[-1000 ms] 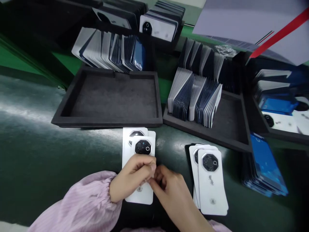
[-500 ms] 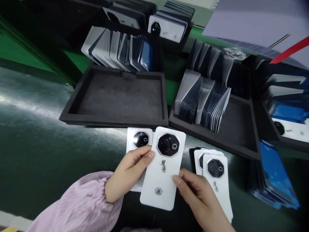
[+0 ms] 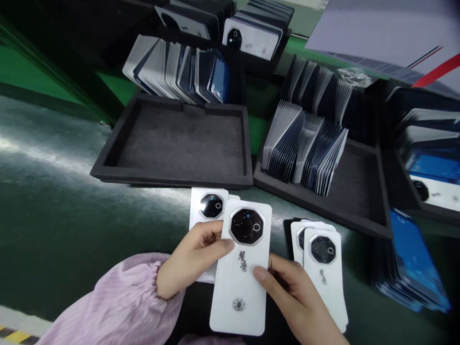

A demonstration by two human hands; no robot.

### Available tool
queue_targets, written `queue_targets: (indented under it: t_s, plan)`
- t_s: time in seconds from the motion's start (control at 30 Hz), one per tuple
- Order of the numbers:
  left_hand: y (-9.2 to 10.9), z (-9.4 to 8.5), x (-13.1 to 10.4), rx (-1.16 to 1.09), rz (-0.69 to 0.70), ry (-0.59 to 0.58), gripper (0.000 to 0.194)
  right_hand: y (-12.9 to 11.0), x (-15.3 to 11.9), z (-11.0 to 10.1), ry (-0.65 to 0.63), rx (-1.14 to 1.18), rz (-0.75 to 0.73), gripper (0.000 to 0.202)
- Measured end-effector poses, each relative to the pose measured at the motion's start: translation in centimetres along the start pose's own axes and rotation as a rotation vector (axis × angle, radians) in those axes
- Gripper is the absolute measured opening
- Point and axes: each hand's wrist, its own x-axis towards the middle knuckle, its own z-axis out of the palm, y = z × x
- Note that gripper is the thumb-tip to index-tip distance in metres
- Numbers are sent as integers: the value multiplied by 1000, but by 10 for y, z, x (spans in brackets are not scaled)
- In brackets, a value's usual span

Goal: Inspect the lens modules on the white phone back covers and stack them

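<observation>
Clock directions are from the held panel; 12 points away from the person. The green workbench (image 3: 46, 225) extends toward 9 o'clock, giving the widest lateral room. The left tray (image 3: 187, 139) sits at 11 o'clock, its floor exposed. The right tray (image 3: 357, 179), at 1 o'clock, carries a row of upright panels (image 3: 305, 148). A blue-faced stack (image 3: 413, 263) lies at 3 o'clock.

The left hand (image 3: 194, 256) grasps the panel's left edge; the right hand (image 3: 298, 287) grasps its right edge. The white panel (image 3: 240, 287) is between them, printed face up, over the near bench.

Progress: one panel is in hand, apparently mid-handling. Loose panels lie in the left group (image 3: 211, 206) and right group (image 3: 323, 287). Which of these are finished or remaining cannot be determined.

Edges: the held panel overlaps the left group in view, and the right forearm crosses the right group; contact cannot be confirmed. The tray rims appear to limit travel toward 12 o'clock. The octagonal window (image 3: 247, 226) is unobstructed by the thumbs.
</observation>
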Motion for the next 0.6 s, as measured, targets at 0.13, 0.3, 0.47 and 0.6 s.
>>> queue_targets:
  t_s: [0.13,0.3,0.47,0.6]
  plan:
    - [2,1,2,25,-14,-14,17,-1,-1,-2,1,20,25,40]
    - [-4,2,3,87,-41,-16,26,2,-2,-3,-42,-149,21,42]
    - [-11,5,2,186,-52,-18,33,13,0,-2,613,-581,-470,27]
    - [-11,7,3,248,-53,-91,32,16,3,-1,562,-785,-774,25]
